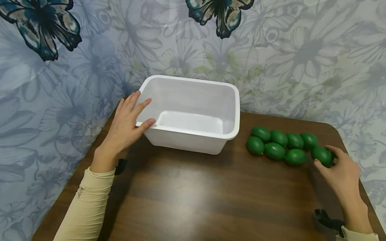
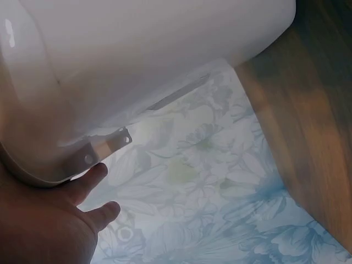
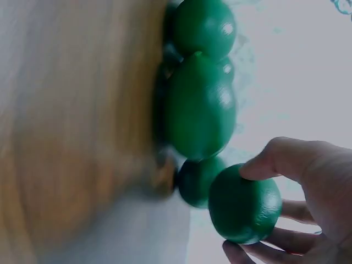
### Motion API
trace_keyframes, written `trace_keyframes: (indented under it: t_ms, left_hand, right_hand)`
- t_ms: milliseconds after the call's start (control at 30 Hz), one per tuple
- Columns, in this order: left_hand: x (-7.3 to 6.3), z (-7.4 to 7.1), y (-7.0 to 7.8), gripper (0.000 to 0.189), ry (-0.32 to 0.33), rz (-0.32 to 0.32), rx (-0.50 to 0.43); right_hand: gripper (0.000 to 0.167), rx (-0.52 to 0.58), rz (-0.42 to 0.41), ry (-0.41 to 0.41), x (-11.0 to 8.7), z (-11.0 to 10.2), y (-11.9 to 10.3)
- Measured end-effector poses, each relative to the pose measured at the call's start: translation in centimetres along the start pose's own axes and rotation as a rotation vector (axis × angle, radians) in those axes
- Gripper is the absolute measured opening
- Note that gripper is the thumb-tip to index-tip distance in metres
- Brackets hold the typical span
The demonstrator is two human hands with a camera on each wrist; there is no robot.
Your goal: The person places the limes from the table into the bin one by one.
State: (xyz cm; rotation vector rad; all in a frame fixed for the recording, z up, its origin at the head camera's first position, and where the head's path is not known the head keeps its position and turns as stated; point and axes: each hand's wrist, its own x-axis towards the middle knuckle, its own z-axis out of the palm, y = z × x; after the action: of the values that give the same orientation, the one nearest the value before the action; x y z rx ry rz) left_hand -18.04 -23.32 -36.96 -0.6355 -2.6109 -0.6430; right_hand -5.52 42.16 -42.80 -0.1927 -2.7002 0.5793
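Right hand (image 1: 343, 170) grips green fruit (image 1: 321, 156) near tabletop's (image 1: 187, 187) right edge; left hand (image 1: 124, 125), fingers spread, touches white tub (image 1: 187, 141). No fruit visible inside; seven others (image 1: 274, 151) remain outside; work apparently barely begun.

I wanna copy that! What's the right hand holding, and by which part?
The right hand holds a glossy, green, egg-shaped object by its opposite rounded sides.

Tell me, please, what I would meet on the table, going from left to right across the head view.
Bare left hand → white rectangular plastic tub → seven glossy green oval fruits → eighth green oval fruit → bare right hand holding it.
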Motion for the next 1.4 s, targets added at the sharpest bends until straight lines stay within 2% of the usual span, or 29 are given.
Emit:
trace_keyframes:
  t_ms: [200,433,900,1167,1400]
  left_hand:
    - [-0.1,-0.1,0.0,0.085,0.005,0.002,-0.013]
    - [0.0,0.2,-0.2,0.084,0.019,-0.001,-0.041]
    - [0.0,0.0,-0.3,0.083,0.007,-0.012,-0.061]
    - [0.1,-0.5,-0.1,0.095,-0.038,-0.074,-0.057]
    - [0.1,-0.7,0.0,0.102,-0.059,-0.081,-0.016]
  right_hand:
    - [0.06,0.035,-0.001,0.086,0.5,-0.5,-3.0]
    - [0.061,0.109,-0.114,0.138,1.3,0.1,-6.8]
    - [0.058,0.212,-0.233,0.106,2.2,1.3,-14.5]
    - [0.056,0.286,-0.318,0.113,3.5,1.3,-18.6]
    - [0.056,0.364,-0.377,0.132,4.4,1.5,-21.1]
